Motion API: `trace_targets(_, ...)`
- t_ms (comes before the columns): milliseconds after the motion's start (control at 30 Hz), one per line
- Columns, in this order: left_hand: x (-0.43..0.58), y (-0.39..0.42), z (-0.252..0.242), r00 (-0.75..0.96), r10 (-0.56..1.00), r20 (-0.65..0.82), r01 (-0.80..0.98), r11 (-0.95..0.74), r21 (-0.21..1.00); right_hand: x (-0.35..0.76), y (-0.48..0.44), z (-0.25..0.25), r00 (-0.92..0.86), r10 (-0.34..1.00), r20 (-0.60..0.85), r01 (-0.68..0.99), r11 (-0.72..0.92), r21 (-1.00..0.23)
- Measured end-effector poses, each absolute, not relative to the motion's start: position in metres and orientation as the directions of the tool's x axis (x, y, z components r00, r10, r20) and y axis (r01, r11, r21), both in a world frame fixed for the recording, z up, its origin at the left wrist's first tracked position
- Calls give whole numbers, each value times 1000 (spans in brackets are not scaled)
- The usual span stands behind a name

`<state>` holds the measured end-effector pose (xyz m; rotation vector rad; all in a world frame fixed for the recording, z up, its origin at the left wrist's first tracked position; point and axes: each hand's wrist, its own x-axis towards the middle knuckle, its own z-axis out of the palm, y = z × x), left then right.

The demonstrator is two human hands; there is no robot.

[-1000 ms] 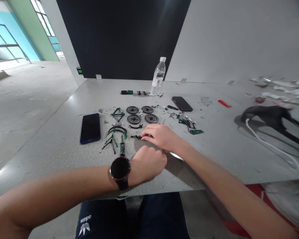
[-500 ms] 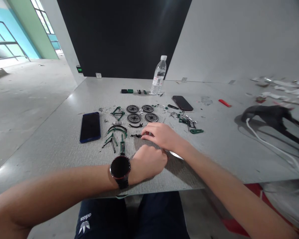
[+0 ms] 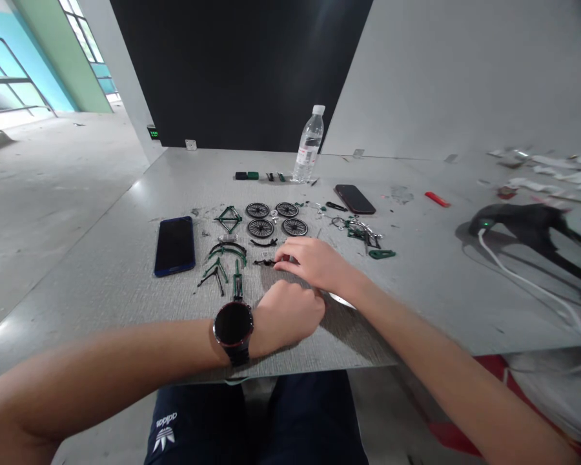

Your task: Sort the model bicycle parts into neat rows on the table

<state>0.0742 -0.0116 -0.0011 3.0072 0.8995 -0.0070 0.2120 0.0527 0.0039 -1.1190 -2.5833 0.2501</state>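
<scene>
Small green and black model bicycle parts lie in rows on the grey table [image 3: 101,271]: several spoked wheels [image 3: 275,218], a green frame [image 3: 229,219], mudguards [image 3: 228,252] and forks [image 3: 215,274]. My right hand [image 3: 312,261] rests palm down, fingers together, its fingertips pinched on a small black part [image 3: 264,262]. My left hand [image 3: 288,313], with a black watch [image 3: 233,329] on the wrist, lies curled in a loose fist just below the right hand; its fingers are hidden.
A dark blue phone [image 3: 175,245] lies left of the parts, a black phone [image 3: 354,199] at the back right. A water bottle [image 3: 308,145] stands behind. More loose parts [image 3: 363,234], a red object [image 3: 436,199], a black device with white cable [image 3: 527,223] at right.
Both hands stay almost still; the view has shifted very slightly. The right fingertips remain on the small black part.
</scene>
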Motion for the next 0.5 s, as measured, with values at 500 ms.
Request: trace_targets(500, 74, -12, -2, 852, 523, 22, 524, -851, -40, 210, 51, 7, -767, 599, 231, 545, 798, -258)
